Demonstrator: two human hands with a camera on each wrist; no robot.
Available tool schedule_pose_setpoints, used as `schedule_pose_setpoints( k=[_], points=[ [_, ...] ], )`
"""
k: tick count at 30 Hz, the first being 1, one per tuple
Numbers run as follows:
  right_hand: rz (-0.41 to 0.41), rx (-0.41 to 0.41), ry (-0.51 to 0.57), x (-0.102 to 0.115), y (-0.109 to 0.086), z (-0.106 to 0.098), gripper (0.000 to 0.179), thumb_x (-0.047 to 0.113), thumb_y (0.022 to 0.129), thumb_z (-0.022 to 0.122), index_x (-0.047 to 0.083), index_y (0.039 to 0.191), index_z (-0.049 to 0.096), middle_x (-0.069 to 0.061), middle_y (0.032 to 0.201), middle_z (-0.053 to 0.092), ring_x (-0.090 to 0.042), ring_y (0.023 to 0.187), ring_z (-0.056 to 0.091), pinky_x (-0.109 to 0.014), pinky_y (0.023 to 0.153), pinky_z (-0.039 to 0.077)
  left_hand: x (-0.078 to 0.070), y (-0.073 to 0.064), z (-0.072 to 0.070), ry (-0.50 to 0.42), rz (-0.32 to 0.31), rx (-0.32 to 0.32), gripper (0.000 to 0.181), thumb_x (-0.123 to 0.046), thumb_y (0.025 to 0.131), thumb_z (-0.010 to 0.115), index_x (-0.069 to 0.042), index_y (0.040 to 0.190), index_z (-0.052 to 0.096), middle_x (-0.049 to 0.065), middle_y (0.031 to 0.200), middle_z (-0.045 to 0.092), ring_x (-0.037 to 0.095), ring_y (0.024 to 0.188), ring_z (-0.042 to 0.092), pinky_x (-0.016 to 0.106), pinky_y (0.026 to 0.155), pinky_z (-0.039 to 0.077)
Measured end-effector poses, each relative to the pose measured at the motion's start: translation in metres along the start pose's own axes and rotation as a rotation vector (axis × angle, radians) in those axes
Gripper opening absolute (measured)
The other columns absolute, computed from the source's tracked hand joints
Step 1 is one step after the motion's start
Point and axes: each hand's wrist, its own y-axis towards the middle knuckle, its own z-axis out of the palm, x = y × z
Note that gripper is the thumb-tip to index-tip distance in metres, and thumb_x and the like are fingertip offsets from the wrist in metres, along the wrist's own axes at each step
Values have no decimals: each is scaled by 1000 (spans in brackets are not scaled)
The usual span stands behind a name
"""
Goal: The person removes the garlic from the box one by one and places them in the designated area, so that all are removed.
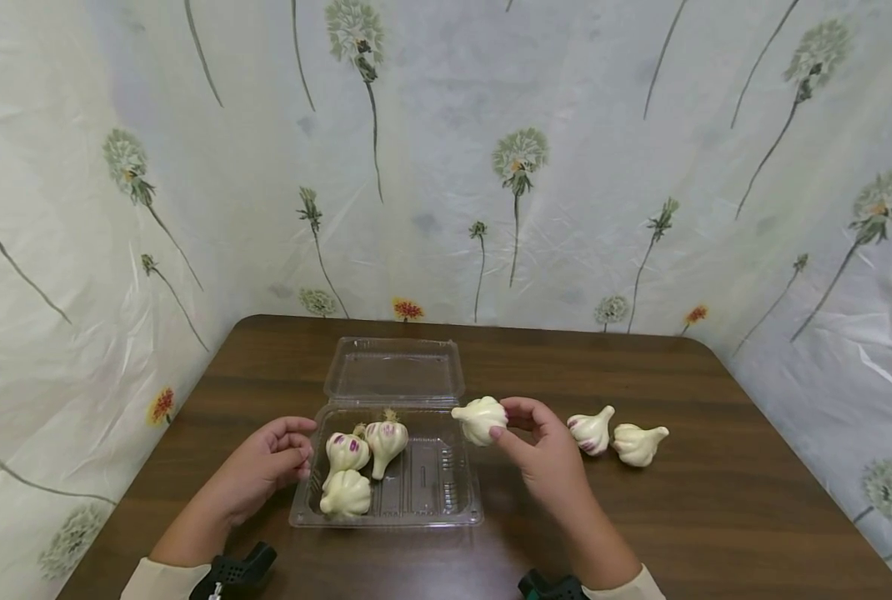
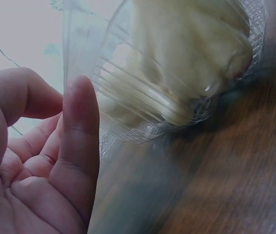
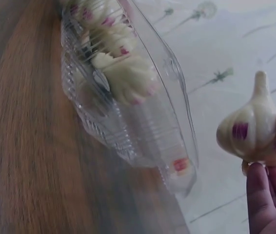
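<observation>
We see the right hand (image 1: 539,446) grasping a garlic bulb (image 1: 480,419) between thumb and fingertips, its pale stem pointing away toward the other hand; purple patches mark its skin. The left hand (image 1: 269,462) pinches the near rim of a clear container (image 1: 427,511) between thumb and finger, its other fingers bent. The container lies between our two hands, and the held bulb sits just off its edge on the right hand's side. Within it, close to the left hand, three bulbs (image 1: 345,494) lie against one another. Its lid (image 1: 395,371) stands open, farther out than both hands. In the right-wrist view we notice a red-orange patch (image 3: 181,165) at the container's corner, too blurred to read. To the right of the right hand, two more bulbs (image 1: 639,444) rest on the brown worktop (image 1: 716,525). Beyond the hands hangs a flower-printed sheet (image 1: 431,167).
</observation>
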Motion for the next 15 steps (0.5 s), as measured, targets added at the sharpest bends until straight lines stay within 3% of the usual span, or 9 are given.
schedule_pose_setpoints(
  k=[9,15],
  points=[
    [10,-44,-8,2,0,-9,40,17,91,83,9,127,67,-10,125,69,-12,112,64,-20,91,54,-1,0,0,6,-3,-14,49,-6,105,58,9,147,36,3,102,60,13,85,65,26,80,61],
    [2,-87,-73,-1,1,-19,40,19,91,84,11,126,68,-6,122,69,-9,110,65,-20,90,54,-1,0,1,0,-6,-14,49,-5,105,58,9,147,36,2,101,60,13,85,65,26,79,61]
  ],
)
